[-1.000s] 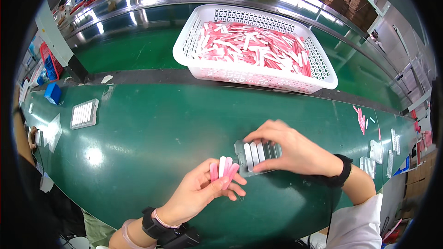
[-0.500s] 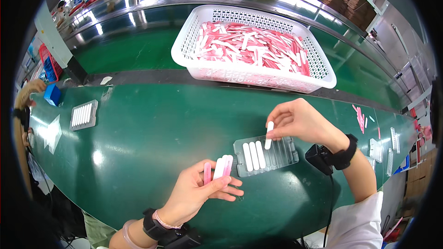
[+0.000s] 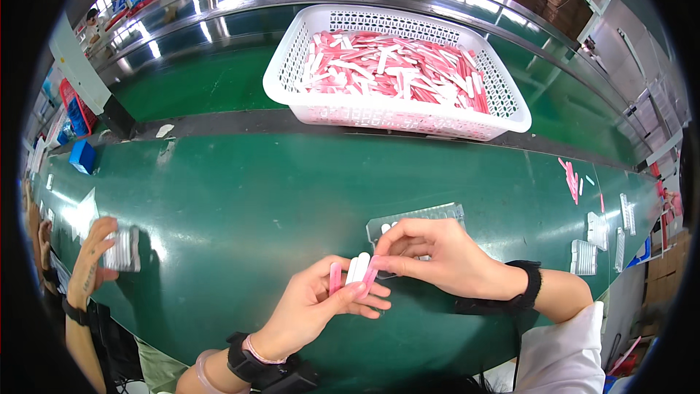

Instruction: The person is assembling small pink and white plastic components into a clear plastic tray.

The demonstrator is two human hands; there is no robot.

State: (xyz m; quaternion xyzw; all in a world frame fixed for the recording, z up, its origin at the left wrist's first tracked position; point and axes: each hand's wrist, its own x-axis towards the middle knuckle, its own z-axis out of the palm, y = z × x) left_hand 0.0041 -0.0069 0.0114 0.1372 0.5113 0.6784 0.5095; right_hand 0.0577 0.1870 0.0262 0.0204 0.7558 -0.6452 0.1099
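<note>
My left hand holds a small fan of nail files, flat strips with rounded ends, some white and some pink. The thumb presses on them and the other fingers spread behind. My right hand reaches across and pinches the top of the pink nail file at the right side of this bunch. Beneath and beyond my right hand lies a clear plastic tray with slots. White nail files show at its left end; the hand covers most of the rest.
A white basket heaped with pink and white nail files stands beyond the green table. At left, a co-worker's hand grips another filled tray near a blue box. Loose pink strips and clear trays lie at right.
My right hand has left the white nail file at the tray and moved left and nearer, onto the bunch in my left hand. A co-worker's hand has come onto the left tray, which moved nearer.
</note>
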